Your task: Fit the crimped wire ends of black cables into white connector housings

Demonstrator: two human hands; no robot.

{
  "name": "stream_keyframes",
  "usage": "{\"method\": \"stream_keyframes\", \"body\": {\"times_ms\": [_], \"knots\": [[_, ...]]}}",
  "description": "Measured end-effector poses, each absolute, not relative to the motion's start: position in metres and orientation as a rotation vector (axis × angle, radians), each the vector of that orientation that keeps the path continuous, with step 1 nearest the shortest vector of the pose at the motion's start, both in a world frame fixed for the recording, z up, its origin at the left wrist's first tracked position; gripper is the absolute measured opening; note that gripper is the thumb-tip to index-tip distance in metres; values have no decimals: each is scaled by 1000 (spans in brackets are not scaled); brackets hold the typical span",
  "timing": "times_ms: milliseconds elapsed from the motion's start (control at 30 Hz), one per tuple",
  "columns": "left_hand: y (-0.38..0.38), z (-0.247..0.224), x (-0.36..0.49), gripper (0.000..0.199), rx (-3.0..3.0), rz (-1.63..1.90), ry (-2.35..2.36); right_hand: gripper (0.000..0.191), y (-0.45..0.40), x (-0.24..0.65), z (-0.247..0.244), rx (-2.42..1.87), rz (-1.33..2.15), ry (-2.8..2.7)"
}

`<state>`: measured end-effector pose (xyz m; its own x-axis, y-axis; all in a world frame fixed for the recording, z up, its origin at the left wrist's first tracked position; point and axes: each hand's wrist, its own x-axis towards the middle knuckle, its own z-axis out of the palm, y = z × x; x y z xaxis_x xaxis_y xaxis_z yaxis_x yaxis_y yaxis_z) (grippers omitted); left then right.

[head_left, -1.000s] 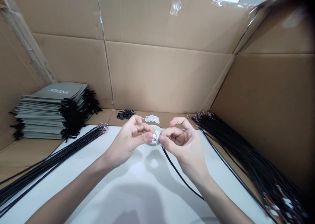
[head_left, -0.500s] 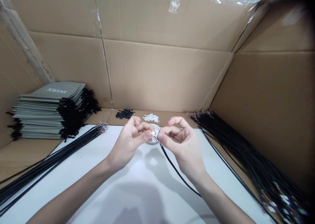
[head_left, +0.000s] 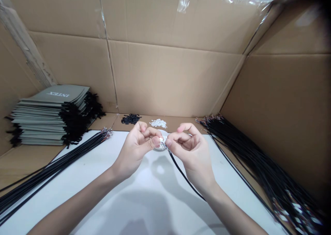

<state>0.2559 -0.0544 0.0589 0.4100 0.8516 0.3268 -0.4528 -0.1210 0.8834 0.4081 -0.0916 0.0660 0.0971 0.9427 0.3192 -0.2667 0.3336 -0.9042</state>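
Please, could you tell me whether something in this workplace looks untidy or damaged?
Slightly untidy: the grey stack at far left has uneven edges, with black strips poking out irregularly. I see no clear damage.

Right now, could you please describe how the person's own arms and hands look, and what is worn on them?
The left hand and right hand are bare: no gloves, rings or watch can be seen. The left forearm and right forearm look slim, with no sleeves or clear markings in view.
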Motion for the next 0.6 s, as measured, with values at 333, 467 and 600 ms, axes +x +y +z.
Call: {"method": "stream_keyframes", "body": {"times_ms": [333,467,600], "knots": [[-61,60,255,41,1480,1419,553,34,-96,404,66,-750,1056,-1120],[-61,58,255,40,1568,1483,602,39,-97,401,63,-731,1038,-1110],[-61,56,256,40,1611,1529,606,44,-96,399,60,-693,987,-1107]]}}
